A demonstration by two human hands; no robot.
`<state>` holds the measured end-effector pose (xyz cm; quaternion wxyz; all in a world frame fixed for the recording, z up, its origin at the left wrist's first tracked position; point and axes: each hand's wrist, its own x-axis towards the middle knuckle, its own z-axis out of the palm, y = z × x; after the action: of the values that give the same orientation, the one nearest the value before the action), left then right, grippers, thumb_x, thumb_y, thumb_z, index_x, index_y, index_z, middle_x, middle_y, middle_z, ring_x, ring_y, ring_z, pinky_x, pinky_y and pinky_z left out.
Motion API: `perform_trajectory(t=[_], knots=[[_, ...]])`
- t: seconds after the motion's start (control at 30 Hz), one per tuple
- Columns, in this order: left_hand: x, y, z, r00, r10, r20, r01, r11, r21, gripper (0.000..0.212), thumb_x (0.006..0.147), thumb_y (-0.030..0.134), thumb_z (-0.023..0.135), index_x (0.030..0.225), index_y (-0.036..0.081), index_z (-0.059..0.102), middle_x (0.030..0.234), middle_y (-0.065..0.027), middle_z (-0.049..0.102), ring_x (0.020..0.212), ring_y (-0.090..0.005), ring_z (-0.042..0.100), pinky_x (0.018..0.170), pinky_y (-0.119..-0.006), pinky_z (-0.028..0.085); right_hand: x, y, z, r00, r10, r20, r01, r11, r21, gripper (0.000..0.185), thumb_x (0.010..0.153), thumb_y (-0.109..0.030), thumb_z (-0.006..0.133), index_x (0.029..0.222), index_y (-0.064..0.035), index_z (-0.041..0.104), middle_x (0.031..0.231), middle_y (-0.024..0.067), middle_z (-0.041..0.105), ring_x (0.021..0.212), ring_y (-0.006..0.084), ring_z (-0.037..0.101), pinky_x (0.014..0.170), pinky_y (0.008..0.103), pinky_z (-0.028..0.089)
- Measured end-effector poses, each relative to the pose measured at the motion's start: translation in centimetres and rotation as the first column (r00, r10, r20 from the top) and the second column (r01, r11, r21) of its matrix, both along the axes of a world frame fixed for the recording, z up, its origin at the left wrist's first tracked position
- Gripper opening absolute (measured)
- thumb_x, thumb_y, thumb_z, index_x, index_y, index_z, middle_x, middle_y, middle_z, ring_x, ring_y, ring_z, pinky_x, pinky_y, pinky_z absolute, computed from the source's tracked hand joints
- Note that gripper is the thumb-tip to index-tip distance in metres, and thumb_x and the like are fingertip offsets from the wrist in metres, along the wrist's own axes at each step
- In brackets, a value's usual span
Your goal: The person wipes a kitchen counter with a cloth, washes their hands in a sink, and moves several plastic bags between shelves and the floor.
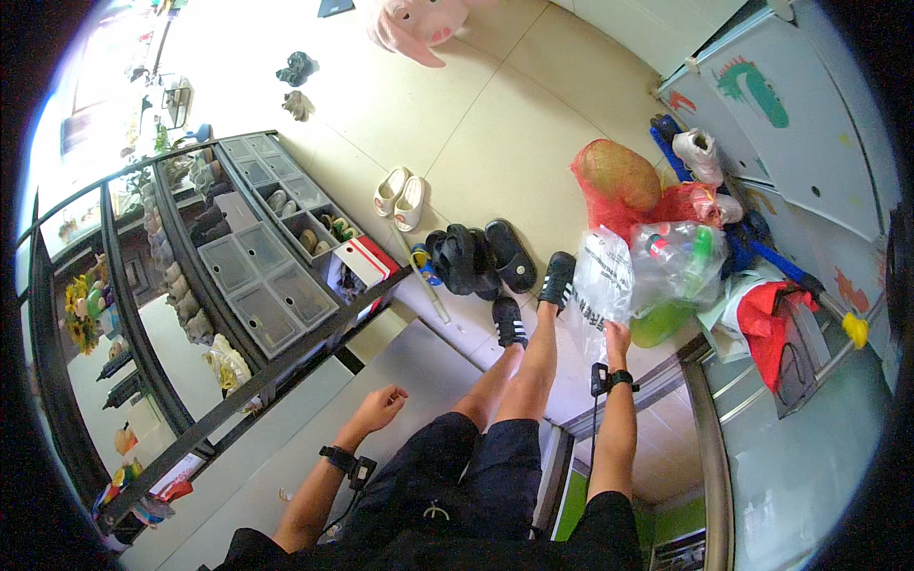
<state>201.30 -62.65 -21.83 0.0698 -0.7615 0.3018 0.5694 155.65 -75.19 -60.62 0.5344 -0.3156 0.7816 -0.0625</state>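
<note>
My right hand (616, 341) grips the lower edge of a white translucent plastic bag (601, 282) that bears dark writing. Beside that bag lies a clear plastic bag (685, 260) with plastic bottles in it, one with a red label, one green. Behind them rests a red mesh sack (618, 178) with a large round, brownish-green thing inside. My left hand (382, 408) is held over a pale grey surface to the left of my legs, fingers loosely curled, with nothing seen in it. Black shoes with white stripes (558, 280) are on my feet.
Black slippers (510, 255) and cream slippers (408, 203) sit on the tiled floor near a dark shoe rack (285, 342) full of shoes and clear boxes. At right stand a white cabinet (792, 121), a blue pole with a yellow end (855, 330) and a red and grey bag (767, 335).
</note>
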Motion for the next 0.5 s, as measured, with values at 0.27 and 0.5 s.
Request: perform_trajectory(t=[0.27, 0.5], knots=[[-0.1, 1.0, 5.5, 0.992, -0.122, 0.021, 0.123, 0.991, -0.057, 0.027, 0.084, 0.024, 0.052, 0.100, 0.003, 0.061, 0.088, -0.0162, 0.065, 0.080, -0.0311, 0.062, 0.073, -0.039, 0.049, 3.4, -3.8, 16.7, 0.977, 0.192, -0.094, -0.213, 0.908, -0.361, 0.023, 0.071, -0.003, 0.056, 0.094, -0.0042, 0.060, 0.088, 0.0105, 0.063, 0.086, 0.0263, 0.060, 0.079, 0.0334, 0.046], [2.3, -5.4, 12.7, 0.996, -0.074, 0.040, 0.083, 0.935, -0.345, 0.026, 0.084, 0.024, 0.054, 0.100, 0.006, 0.062, 0.087, -0.0149, 0.065, 0.080, -0.0291, 0.063, 0.071, -0.038, 0.049, 2.9, -7.1, 32.3, 0.995, 0.040, -0.089, -0.076, 0.886, -0.457, 0.062, 0.078, -0.006, 0.056, 0.134, -0.0123, 0.030, 0.117, 0.0199, 0.052, 0.105, 0.0357, 0.053, 0.093, 0.0406, 0.039]])
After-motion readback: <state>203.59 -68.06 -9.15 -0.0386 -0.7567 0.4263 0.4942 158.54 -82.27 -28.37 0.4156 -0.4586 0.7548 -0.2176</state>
